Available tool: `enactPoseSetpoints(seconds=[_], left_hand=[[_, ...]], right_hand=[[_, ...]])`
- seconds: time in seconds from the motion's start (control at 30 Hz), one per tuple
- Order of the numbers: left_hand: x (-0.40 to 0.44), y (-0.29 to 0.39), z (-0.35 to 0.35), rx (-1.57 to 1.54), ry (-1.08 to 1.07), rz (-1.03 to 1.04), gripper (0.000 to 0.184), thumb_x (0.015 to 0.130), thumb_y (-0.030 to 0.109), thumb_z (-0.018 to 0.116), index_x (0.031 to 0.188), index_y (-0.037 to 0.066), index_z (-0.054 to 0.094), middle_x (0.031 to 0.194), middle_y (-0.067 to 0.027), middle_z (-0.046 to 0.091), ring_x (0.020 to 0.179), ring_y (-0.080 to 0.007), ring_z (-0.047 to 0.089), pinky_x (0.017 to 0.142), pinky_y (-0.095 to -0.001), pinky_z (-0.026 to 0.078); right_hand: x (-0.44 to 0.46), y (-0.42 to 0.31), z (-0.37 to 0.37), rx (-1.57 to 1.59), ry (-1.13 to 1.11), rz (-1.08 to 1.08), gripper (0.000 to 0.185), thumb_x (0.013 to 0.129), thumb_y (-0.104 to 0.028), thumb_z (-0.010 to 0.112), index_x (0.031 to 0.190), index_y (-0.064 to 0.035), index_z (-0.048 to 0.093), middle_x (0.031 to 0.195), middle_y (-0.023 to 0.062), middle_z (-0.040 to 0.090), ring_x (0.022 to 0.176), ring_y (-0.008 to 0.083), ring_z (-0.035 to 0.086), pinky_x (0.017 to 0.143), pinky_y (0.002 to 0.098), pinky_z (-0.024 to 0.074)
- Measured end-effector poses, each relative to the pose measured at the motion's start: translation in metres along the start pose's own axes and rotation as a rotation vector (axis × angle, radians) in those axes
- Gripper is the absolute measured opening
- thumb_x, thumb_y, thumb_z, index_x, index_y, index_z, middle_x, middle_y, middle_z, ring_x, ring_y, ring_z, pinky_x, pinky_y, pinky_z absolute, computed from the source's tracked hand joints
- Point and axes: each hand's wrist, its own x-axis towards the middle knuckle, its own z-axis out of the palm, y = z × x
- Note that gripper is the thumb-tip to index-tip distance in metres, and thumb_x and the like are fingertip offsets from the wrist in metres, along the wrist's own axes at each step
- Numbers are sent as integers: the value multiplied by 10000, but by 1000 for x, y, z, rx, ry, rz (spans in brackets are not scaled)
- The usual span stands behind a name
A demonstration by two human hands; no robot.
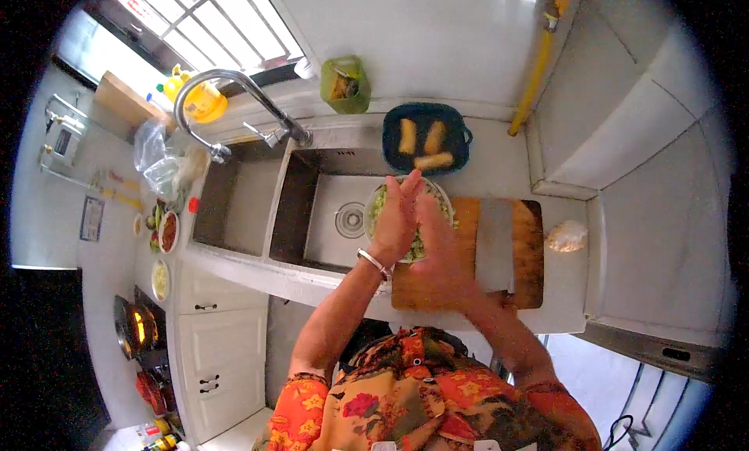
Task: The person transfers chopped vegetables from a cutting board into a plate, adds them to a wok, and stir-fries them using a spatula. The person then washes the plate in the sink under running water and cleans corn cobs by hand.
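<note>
My left hand and my right hand are raised close together above a white bowl of chopped green vegetable. The fingers of my left hand are stretched out, and nothing shows in them. My right hand is smeared by motion, so its fingers are unclear. Beside the bowl, a wooden cutting board bears a wide cleaver. Behind the bowl stands a dark blue basket holding three pale brown pieces.
A double steel sink with a curved faucet lies to the left. Farther left are small plates of food and plastic bags. A green container stands by the wall, and a wrapped bundle sits right of the board.
</note>
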Motion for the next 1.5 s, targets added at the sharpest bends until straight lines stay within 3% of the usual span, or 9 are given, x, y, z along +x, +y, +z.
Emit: enactPoseSetpoints(seconds=[0.27, 0.37, 0.47, 0.57, 0.67, 0.73, 0.8, 0.9, 1.5], left_hand=[[-15, 1, -14, -182, 2, -72, 744, 923, 578, 182, 1363, -17, 268, 1365, -130, 339, 1272, -233, 302, 1051, -335, 223], [-22, 8, 6, -108, 169, -109, 872, 852, 683, 197, 1354, -24, 291, 1392, -144, 334, 1276, -278, 311, 1062, -375, 225], [-10, -11, -17, -269, 99, -115, 915, 819, 720, 232, 1357, -18, 288, 1397, -149, 325, 1300, -282, 278, 1080, -383, 195], [-21, 1, -18, -363, 130, -104, 946, 792, 745, 264, 1358, -12, 292, 1400, -154, 317, 1293, -279, 287, 1071, -388, 211], [-27, 8, -12, -289, 114, -112, 965, 788, 754, 232, 1387, -2, 208, 1426, -159, 253, 1327, -253, 212, 1082, -379, 148], [-23, 10, -16, -335, 49, -116, 972, 802, 749, 180, 1408, -8, 129, 1470, -161, 160, 1365, -238, 132, 1099, -367, 75], [-27, 5, -24, -299, 49, -104, 947, 758, 781, 259, 1336, 37, 350, 1336, -123, 414, 1244, -251, 363, 1008, -389, 327], [-39, 21, -6, -447, -13, -197, 977, 737, 803, 249, 1294, 15, 402, 1308, -113, 444, 1203, -240, 403, 960, -383, 361], [-48, 42, -25, -424, -16, -363, 1024, 701, 831, 234, 1286, 8, 403, 1232, -135, 504, 1142, -267, 456, 1015, -397, 307]], right_hand=[[-27, 26, 6, -507, -62, 128, 751, 837, -373, 496, 1393, 7, 165, 1447, 201, 172, 1345, 353, 169, 1082, 476, 126], [-18, 3, 3, -57, -73, 63, 735, 877, -438, 416, 1397, 9, 151, 1441, 205, 187, 1341, 352, 179, 1080, 490, 107], [-19, 7, 13, -514, -21, -210, 727, 894, -454, 390, 1394, 15, 148, 1433, 215, 201, 1334, 359, 190, 1075, 490, 128], [-31, 4, 19, -221, 92, 102, 728, 892, -465, 395, 1391, 14, 168, 1430, 214, 212, 1327, 367, 204, 1065, 496, 158], [-32, -6, 22, -220, -155, -107, 704, 883, -437, 424, 1377, 18, 211, 1435, 199, 215, 1322, 371, 216, 1057, 495, 187], [-33, 7, 19, -331, -124, 187, 669, 859, -355, 490, 1359, 22, 254, 1439, 185, 217, 1321, 355, 232, 1055, 496, 198], [-27, 14, 11, -304, -65, 108, 704, 832, -352, 533, 1358, 24, 255, 1423, 201, 242, 1329, 348, 216, 1075, 485, 160], [-2, 7, 3, -271, -13, -61, 705, 806, -337, 575, 1340, 26, 292, 1397, 216, 286, 1331, 341, 215, 1092, 480, 126], [-18, 20, 5, -446, 11, -46, 539, 754, -104, 532, 1269, 5, 414, 1320, 190, 406, 1265, 318, 353, 1017, 433, 302]])
